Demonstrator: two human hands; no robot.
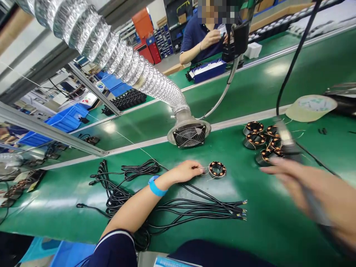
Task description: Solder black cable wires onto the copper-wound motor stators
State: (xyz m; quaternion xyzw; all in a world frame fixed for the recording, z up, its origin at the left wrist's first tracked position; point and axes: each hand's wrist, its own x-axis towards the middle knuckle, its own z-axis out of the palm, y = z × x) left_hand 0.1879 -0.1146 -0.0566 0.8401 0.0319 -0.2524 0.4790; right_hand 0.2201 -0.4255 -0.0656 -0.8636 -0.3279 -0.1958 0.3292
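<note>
My left hand [190, 170], with a blue band at the wrist, pinches the thin lead wires of a copper-wound motor stator [217, 169]. That stator lies on the green bench, just right of my fingertips. My right hand [299, 181] is smeared by motion at the right, in front of a group of several stators [254, 140]. A blurred metal and black piece [287, 137] with a black cord is just above it; I cannot make out whether the fingers grip it. Black cables [194, 205] with stripped coloured ends run under and beside my left forearm.
A fan-fronted extractor hood [190, 135] on a silver flexible duct [133, 66] hangs over the bench's far side. A roll of pale tape [311, 107] lies at the far right. Beyond the metal rail, a co-worker [194, 37] sits behind a blue box [210, 70].
</note>
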